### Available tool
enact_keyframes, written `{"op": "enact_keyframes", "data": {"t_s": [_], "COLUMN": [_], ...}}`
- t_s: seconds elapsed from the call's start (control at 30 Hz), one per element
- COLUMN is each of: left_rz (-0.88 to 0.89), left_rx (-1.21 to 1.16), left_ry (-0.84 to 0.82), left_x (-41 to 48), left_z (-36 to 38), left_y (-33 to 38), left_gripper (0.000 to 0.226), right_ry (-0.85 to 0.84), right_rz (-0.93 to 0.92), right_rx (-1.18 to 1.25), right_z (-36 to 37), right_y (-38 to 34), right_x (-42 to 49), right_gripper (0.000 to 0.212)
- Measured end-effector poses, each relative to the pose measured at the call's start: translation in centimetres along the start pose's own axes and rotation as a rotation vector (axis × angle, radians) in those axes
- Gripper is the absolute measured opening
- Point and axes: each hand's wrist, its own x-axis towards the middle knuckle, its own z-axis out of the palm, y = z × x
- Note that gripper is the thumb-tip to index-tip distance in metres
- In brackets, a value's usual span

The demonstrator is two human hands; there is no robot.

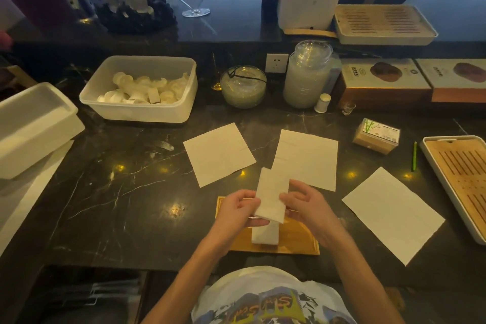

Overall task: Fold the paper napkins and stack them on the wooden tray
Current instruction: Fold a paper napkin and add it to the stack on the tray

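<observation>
Dark stone countertop [105, 205], polished and glossy, pale-veined, catching small reflected lights; on it the left napkin [219, 154], middle napkin [306, 159] and right napkin [391, 214], all thin matt cream paper, faintly creased; the folded napkin [271, 200] is whiter, soft, lightly textured paper, like the napkin stack [264, 235]; wooden tray [297, 242] of smooth honey-coloured wood; plastic tub [139, 110] translucent, milky, matt; glass jar [306, 79] clear and shiny; slatted tray [462, 179] of pale wood in a smooth white frame.
</observation>
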Motion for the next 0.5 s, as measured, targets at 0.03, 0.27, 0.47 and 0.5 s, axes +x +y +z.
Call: {"op": "enact_keyframes", "data": {"t_s": [0.03, 0.27, 0.47, 0.5], "left_rz": [-0.038, -0.213, -0.195, -0.191], "left_rx": [0.01, 0.139, 0.371, 0.395], "left_ry": [0.013, 0.052, 0.165, 0.177], "left_x": [0.0, -0.1, 1.6, 1.8], "left_z": [0.0, -0.2, 0.1, 0.1], "left_y": [-0.6, -5.2, -7.4, -7.6], "left_gripper": [0.015, 0.018, 0.016, 0.015], "right_ry": [0.036, 0.176, 0.218, 0.227], "right_rz": [0.009, 0.089, 0.07, 0.066], "right_rx": [0.019, -0.043, -0.217, -0.238], "right_z": [0.1, 0.7, 1.3, 1.4], "right_y": [1.0, 6.5, 8.7, 8.9], "right_x": [-0.1, -0.7, 0.3, 0.5], "right_gripper": [0.041, 0.042, 0.042, 0.042]}}
